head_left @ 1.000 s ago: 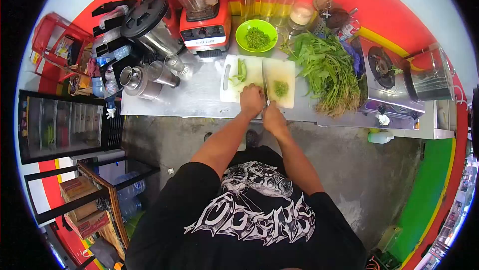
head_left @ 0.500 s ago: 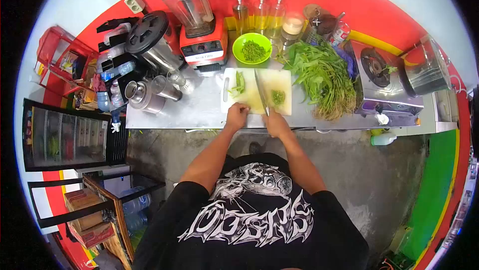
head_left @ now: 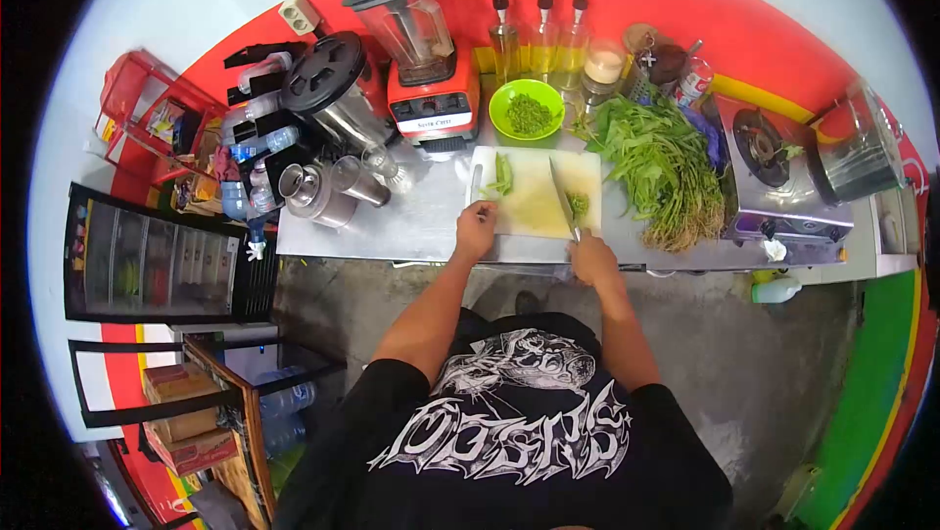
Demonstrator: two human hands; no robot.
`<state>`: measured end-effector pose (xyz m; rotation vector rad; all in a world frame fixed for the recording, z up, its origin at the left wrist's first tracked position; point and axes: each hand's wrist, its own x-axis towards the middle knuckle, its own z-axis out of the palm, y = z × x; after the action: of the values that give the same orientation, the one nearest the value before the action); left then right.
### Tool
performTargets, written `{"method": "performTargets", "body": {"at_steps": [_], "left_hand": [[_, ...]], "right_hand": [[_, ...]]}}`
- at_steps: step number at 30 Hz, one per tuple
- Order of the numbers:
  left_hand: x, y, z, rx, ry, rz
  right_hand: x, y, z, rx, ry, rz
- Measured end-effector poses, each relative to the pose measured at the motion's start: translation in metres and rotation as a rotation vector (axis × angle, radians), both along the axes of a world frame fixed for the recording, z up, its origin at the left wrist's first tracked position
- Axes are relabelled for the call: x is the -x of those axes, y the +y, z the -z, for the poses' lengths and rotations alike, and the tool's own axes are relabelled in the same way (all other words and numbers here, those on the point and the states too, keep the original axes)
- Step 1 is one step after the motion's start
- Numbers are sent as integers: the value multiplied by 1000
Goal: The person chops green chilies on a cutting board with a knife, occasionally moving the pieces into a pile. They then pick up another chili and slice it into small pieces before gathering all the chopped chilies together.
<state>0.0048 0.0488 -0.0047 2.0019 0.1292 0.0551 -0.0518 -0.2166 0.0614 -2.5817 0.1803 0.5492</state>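
Observation:
A knife (head_left: 562, 192) is gripped by its handle in my right hand (head_left: 594, 259), at the board's lower right corner. Its blade slants across the white cutting board (head_left: 534, 202), tip pointing away from me. Against the blade's right side lies a small pile of chopped greens (head_left: 579, 205). My left hand (head_left: 476, 228) rests at the board's lower left corner with its fingers curled; what they hold, if anything, is hidden. Long green pieces (head_left: 502, 175) lie at the board's upper left. Behind the board stands a lime-green bowl (head_left: 527, 133) with chopped greens inside.
A leafy bunch with roots (head_left: 666, 163) lies right of the board, beside a gas stove (head_left: 783, 192). A red blender (head_left: 434, 109), pump bottles (head_left: 543, 45) and a jar (head_left: 602, 70) line the back. Metal cups (head_left: 313, 192) stand on the left.
The knife has moved right across the board and tilted, its blade now against the chopped pile. My left hand stays by the lower left corner. The whole view has shifted slightly.

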Motion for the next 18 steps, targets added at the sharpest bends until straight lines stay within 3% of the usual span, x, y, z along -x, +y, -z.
{"method": "performTargets", "body": {"at_steps": [2,4,5,6,8,14,18], "left_hand": [[0,7,-3,-1,18,-34],[-5,14,6,-150,7,-85],[-4,15,3,-193,-28,-86],[-4,13,-1,-183,-28,-103],[-4,11,-7,-220,38,-109],[-12,6,-18,-295,97,-79],[-18,7,-8,-359,92,-40]], "right_hand": [[0,-10,-18,-6,10,-48],[0,-17,-45,-180,180,-26],[4,-37,19,-42,-234,-217],[2,-38,7,-33,-234,-235],[3,-37,-29,-205,65,-61],[0,-38,-52,-265,112,-22],[-4,-43,-31,-242,111,-69]]}}
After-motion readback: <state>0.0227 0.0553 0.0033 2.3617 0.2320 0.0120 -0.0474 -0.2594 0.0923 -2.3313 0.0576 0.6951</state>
